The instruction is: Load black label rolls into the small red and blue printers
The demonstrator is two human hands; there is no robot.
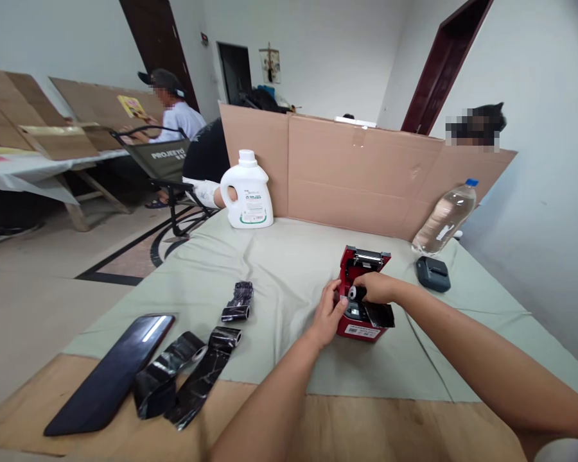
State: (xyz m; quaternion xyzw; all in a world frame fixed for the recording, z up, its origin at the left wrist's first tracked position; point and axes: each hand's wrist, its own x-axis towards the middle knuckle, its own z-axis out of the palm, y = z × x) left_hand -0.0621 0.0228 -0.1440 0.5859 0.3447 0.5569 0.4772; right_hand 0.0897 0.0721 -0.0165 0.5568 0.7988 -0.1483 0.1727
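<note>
A small red printer sits open on the pale green cloth, its lid raised. My left hand presses against the printer's left side. My right hand reaches over the open bay and grips a black ribbon roll with a white core end. A dark strip of ribbon hangs off the roll over the printer's right side.
Two more black ribbon rolls lie unrolled to the left, beside a long dark panel. A white jug, a clear bottle and a dark small device stand before a cardboard wall. People sit behind.
</note>
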